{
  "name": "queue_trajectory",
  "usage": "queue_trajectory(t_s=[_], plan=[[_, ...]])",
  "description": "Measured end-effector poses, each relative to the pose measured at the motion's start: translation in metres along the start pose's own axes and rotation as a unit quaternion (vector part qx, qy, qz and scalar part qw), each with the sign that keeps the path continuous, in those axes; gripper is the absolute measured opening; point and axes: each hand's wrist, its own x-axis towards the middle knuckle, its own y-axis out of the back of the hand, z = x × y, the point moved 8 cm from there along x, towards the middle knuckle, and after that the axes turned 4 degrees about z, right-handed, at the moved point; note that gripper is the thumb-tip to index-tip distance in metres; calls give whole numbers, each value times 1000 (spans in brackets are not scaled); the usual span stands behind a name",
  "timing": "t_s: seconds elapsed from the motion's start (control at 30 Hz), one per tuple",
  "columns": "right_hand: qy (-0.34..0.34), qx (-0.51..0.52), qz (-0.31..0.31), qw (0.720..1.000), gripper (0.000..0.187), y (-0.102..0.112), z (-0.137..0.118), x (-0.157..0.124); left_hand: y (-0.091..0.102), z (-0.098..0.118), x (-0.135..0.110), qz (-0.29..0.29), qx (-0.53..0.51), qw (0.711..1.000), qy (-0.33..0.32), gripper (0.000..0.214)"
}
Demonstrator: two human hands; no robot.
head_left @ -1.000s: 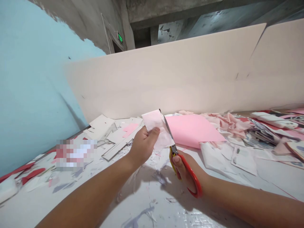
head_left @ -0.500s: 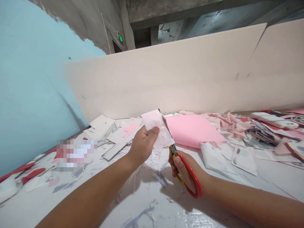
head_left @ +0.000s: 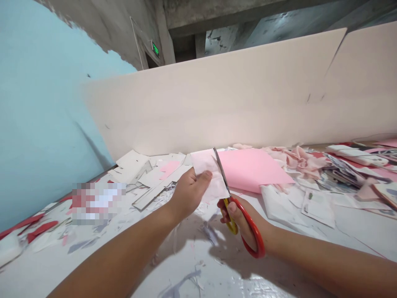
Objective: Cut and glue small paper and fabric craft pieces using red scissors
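My left hand pinches a small pale pink piece of paper between thumb and fingers, a little above the white table. My right hand grips red-and-yellow-handled scissors. Their blades run up along the right edge of the held paper, closed or nearly closed. Both forearms reach in from the bottom of the view.
A pink sheet lies flat just behind the hands. Crumpled pink tissue and printed scraps pile up at the right. White and red offcuts litter the left. A tall beige board stands along the table's back; a light blue wall is at the left.
The scissor blades have moved up along the paper's right edge. My left hand and the paper have shifted slightly right and lower. The right hand has closed the handles a little.
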Motion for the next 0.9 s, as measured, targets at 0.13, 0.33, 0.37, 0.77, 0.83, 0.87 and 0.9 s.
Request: queue_trajectory(t_s=[0.13, 0.33, 0.37, 0.77, 0.83, 0.87, 0.9], plan=[[-16, -7, -29, 999, 50, -4, 1, 0, -1, -3, 0, 2, 19, 1000, 3, 34], [1, -71, -28, 997, 59, -2, -8, 1, -3, -4, -1, -16, 26, 1000, -2, 33], [5, -77, -32, 997, 60, -3, -9, 2, -3, -4, -1, -13, 23, 1000, 0, 34], [21, -69, -37, 997, 52, -10, -8, -3, 4, 6, 5, -25, -45, 999, 9, 35], [17, -70, -40, 997, 53, -11, -10, -3, 7, 5, 4, -1, -5, 1000, 2, 39], [16, -71, -44, 996, 53, -11, -12, -3, 7, 6, 3, 4, 12, 1000, -3, 40], [17, -70, -47, 996, 54, -11, -13, -3, 7, 7, 2, 7, 28, 1000, -10, 41]])
